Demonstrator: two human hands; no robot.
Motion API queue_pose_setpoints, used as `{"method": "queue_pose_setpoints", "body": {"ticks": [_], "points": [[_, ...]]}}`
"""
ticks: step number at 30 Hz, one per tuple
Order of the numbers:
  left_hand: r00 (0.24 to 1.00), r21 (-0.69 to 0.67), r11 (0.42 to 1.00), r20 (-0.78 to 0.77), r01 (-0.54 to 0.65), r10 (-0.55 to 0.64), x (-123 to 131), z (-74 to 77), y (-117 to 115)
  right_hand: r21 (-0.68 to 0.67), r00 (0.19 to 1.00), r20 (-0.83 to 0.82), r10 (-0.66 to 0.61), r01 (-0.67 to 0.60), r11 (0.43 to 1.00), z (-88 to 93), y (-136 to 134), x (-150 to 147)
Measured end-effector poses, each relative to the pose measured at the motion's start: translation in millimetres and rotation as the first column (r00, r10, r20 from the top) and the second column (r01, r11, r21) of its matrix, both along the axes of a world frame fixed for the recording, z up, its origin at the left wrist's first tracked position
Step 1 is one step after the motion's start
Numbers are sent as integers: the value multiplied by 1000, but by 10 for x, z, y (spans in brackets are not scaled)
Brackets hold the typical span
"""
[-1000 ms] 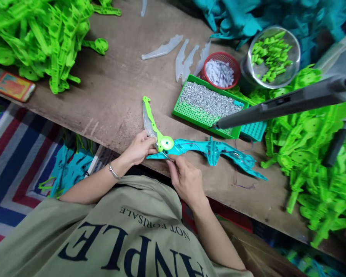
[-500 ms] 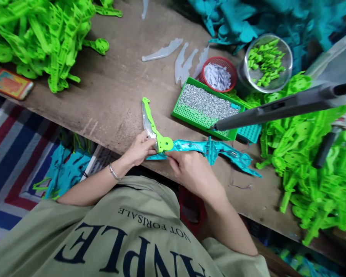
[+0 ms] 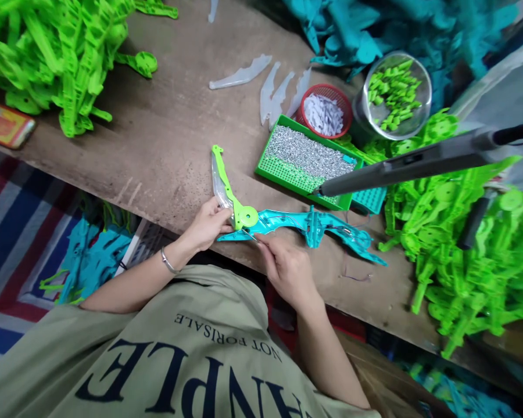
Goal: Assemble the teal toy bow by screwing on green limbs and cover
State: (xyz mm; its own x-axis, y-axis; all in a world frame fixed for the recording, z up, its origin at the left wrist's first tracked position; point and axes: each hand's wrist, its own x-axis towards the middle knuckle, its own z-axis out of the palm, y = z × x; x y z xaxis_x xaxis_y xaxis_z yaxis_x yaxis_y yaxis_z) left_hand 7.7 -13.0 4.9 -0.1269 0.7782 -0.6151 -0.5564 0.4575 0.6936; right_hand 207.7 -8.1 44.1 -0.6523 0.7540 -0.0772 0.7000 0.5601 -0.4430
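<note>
My left hand (image 3: 209,224) is closed around the lower end of a lime-green plastic arm (image 3: 225,183), whose outer side carries a clear plastic blade-shaped piece (image 3: 218,190). The arm's round end overlaps the left part of a long turquoise plastic body (image 3: 287,220), which lies along the table's near edge. Thin wires run inside that body. My right hand (image 3: 290,268) is closed in a pinch just below the body, on a thin light strand or rod (image 3: 249,235) that reaches to the green round end. I cannot tell whether it is stiff.
A grey electric screwdriver (image 3: 409,167) hangs over a green tray of screws (image 3: 303,192). Beside it stand a red basket (image 3: 304,110) of white pieces and a metal bowl (image 3: 361,110) of green bits. Green arms (image 3: 475,261) pile up right and left; clear blades (image 3: 240,75) lie behind.
My right hand has drawn back from the green round end, toward me, baring the thin strand or rod. My left hand keeps its hold. The whole view has shifted slightly.
</note>
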Motion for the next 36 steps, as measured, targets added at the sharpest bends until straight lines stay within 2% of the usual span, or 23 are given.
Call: {"method": "queue_pose_setpoints", "body": {"ticks": [4,7,10,15,18,22,25,28,32,36], "points": [[1000,-5,1000,-10,-16,16,21,20,-2,87,999,14,-44,43,995,-225,-106,-97],[1000,13,1000,-22,-11,11,30,4,-14,123,993,55,-102,95,988,-267,-142,-203],[1000,36,999,-29,-6,7,29,-18,-30,92,989,71,-127,120,988,-188,-124,-274],[1000,39,999,-27,-6,7,20,-19,-30,14,988,148,-53,52,999,61,39,-358],[1000,25,1000,-28,-7,7,24,-7,-15,15,978,203,-43,41,999,107,96,-361],[999,19,1000,-29,-22,23,38,3,-1,-7,985,165,-57,58,998,-56,-16,-275],[999,23,1000,-26,-20,21,42,7,-3,4,988,100,-120,120,993,-224,-177,-229],[999,20,1000,-40,-22,22,38,5,-14,10,984,61,-170,170,985,-296,-278,-262],[999,33,999,-38,-17,18,34,-2,-25,-6,984,84,-157,158,987,-219,-243,-339],[999,35,999,-28,-14,15,35,12,-26,-36,973,211,-91,101,994,-16,-100,-383]]}}
